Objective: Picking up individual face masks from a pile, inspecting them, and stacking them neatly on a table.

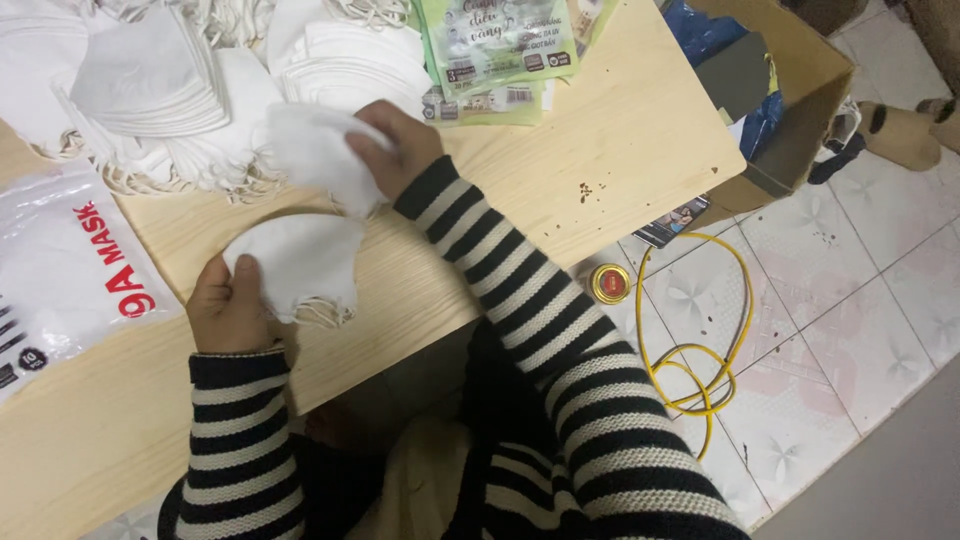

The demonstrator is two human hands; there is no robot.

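Two white folded face masks in hand, over middle of light wooden table [620, 150]. Lower mask [300, 262] lying flat near table's front edge, curved side up, ear loops trailing out below it. Left hand [228, 308] closed on its left end, thumb on top, fingers hidden underneath. Upper mask [318, 155] lifted just above lower one, crumpled slightly. Right hand [395, 148] clamped on its right side, fingers curled over fabric, pinching it. Two masks close together, touching or not: cannot tell. Both arms in black-and-white striped sleeves [520, 300].

Behind hands, heap of white masks [150, 85] in fanned stacks across far-left of table, loose ear loops tangled along heap's edge. Far centre: green printed packets [495, 50], overlapping, a few deep. Left edge: clear plastic mask bag [60, 270] with red lettering, lying flat, just beside left hand. Small dark specks on bare wood right of right arm.

Off table, right: open cardboard box [790, 90] with blue material inside, on pale tiled floor [880, 260]. Small round yellow tin [609, 284] on floor by table corner. Yellow cable [710, 350] looped loosely on tiles beside it. Cardboard tube [900, 132] near box, far right.
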